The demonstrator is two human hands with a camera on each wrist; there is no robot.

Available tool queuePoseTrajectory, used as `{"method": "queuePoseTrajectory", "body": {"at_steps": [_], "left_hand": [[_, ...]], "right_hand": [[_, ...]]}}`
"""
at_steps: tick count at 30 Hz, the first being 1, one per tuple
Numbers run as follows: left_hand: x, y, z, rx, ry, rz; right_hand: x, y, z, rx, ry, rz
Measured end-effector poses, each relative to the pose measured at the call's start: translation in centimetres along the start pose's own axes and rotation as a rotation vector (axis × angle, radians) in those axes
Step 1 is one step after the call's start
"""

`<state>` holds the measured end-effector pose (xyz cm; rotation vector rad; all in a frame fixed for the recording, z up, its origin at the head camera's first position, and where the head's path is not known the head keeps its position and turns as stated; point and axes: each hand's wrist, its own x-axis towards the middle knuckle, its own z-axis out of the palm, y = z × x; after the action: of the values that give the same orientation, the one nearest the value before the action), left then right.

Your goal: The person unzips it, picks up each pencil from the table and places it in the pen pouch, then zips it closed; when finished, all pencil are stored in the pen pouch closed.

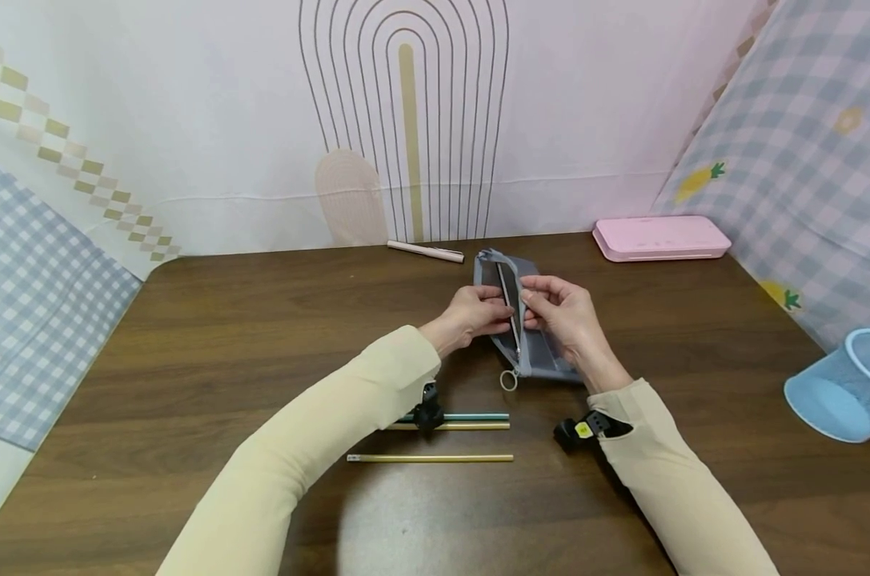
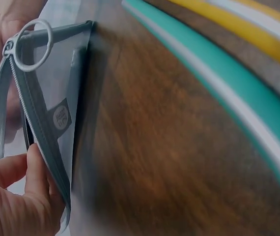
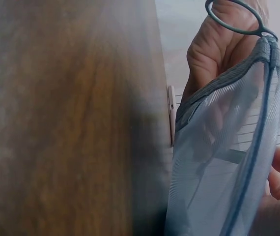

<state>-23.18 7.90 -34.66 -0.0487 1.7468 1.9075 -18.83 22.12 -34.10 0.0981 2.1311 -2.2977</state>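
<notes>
A grey see-through zip pouch (image 1: 547, 356) is held tilted on the table, its zipped mouth spread apart. My left hand (image 1: 469, 314) pinches the near-left edge of that mouth between thumb and fingers. On the opposite edge my right hand (image 1: 566, 316) grips the fabric with thumb and fingertips. A pale ring (image 2: 34, 45) hangs from the zipper pull at one end of the mouth. On the pouch's side the left wrist view shows a small grey label (image 2: 60, 117). A dark strip shows beside my left fingertips; I cannot tell what it is.
Nearer me lie a teal pencil (image 1: 478, 417), a yellow pencil (image 1: 478, 427) and another gold-coloured pencil (image 1: 435, 458), partly under my left sleeve. A pale pen (image 1: 426, 251) lies at the back edge, a pink case (image 1: 661, 238) back right, a blue mesh cup (image 1: 831, 396) at right.
</notes>
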Motion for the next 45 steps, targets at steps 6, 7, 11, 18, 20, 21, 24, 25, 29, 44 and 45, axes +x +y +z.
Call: {"method": "queuePoseTrajectory", "body": {"at_steps": [6, 7, 11, 18, 20, 21, 24, 25, 29, 44, 45], "left_hand": [[-0.2, -0.1, 0.3, 0.015, -0.019, 0.011], [-0.3, 0.0, 0.3, 0.014, -0.026, 0.017], [-1.0, 0.1, -0.3, 0.023, -0.058, 0.057], [-3.5, 0.5, -4.1, 0.152, -0.258, 0.037], [-4.3, 0.4, -5.5, 0.245, -0.357, 0.019], [-4.7, 0.3, -6.2, 0.304, -0.402, 0.013], [-5.8, -0.3, -7.9, 0.449, -0.532, -0.009], [-6.2, -0.5, -8.3, 0.486, -0.566, -0.013], [-7.2, -1.3, -9.6, 0.570, -0.664, -0.015], [-8.1, -2.3, -10.7, 0.773, -0.716, 0.129], [-8.1, -2.3, -10.7, 0.788, -0.714, 0.139]], "right_hand": [[-0.1, 0.0, -0.1, -0.001, 0.002, 0.007], [-0.1, 0.0, -0.1, -0.001, 0.002, 0.006], [-0.1, 0.0, -0.1, 0.002, 0.005, 0.003], [0.1, -0.1, -0.1, 0.006, 0.003, -0.010], [0.2, 0.0, 0.0, 0.012, 0.006, -0.015], [0.2, 0.0, 0.0, 0.017, 0.007, -0.014], [0.2, 0.0, 0.0, 0.016, 0.007, -0.009], [0.2, 0.0, 0.0, 0.015, 0.008, -0.006], [0.1, 0.0, 0.0, 0.006, 0.007, 0.009], [0.0, 0.0, 0.0, 0.004, 0.005, 0.001], [0.0, 0.0, 0.0, 0.004, 0.006, 0.001]]}}
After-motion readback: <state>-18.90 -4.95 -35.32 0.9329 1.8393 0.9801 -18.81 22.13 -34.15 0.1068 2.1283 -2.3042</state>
